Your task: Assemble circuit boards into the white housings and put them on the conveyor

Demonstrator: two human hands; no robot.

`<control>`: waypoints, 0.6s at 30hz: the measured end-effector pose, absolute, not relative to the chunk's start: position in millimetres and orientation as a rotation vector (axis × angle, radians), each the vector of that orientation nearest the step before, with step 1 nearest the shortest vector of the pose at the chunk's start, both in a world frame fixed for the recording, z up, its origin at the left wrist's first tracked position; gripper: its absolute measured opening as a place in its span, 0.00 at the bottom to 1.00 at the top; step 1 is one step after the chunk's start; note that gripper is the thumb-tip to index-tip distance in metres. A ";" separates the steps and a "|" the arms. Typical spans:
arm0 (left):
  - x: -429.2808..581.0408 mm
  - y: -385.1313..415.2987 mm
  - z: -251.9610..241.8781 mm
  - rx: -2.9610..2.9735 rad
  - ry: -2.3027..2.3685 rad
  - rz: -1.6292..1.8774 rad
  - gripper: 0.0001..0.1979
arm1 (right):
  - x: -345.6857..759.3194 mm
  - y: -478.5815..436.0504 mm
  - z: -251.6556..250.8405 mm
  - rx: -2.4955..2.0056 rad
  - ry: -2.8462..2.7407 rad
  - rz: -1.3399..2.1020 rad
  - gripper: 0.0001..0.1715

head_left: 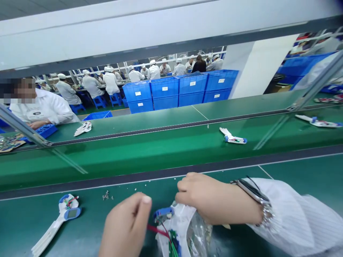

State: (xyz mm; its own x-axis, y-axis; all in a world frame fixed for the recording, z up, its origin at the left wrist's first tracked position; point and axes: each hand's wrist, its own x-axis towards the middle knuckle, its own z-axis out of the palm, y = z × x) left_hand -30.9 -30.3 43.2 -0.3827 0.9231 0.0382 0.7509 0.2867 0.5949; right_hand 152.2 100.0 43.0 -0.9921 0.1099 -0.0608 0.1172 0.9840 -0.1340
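My left hand [125, 225] is closed, its thumb pressed against the curled fingers. A thin red strip [160, 231], perhaps a wire, runs from behind it to an opened white plastic housing [184, 217] with a blue end, green wires and a circuit board. My right hand [198, 192] is closed just above the housing and a clear plastic bag [199, 235]. What its fingertips hold, if anything, is hidden. To the left lies another opened white device [50, 232] with a blue-framed display [72, 213] and loose red and green wires.
Tiny metal parts [106, 195] and white crumbs lie on the green bench [88, 228]. Beyond it, a green conveyor belt [150, 146] carries white device pieces [233, 138]. A slanted metal post [24, 125] stands left. Across sits a co-worker [53, 105]; blue crates [164, 89] are stacked behind.
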 end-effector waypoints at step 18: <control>-14.2 -30.2 46.6 0.532 1.113 1.312 0.22 | 158.9 69.4 4.0 -0.127 2.051 -2.251 0.34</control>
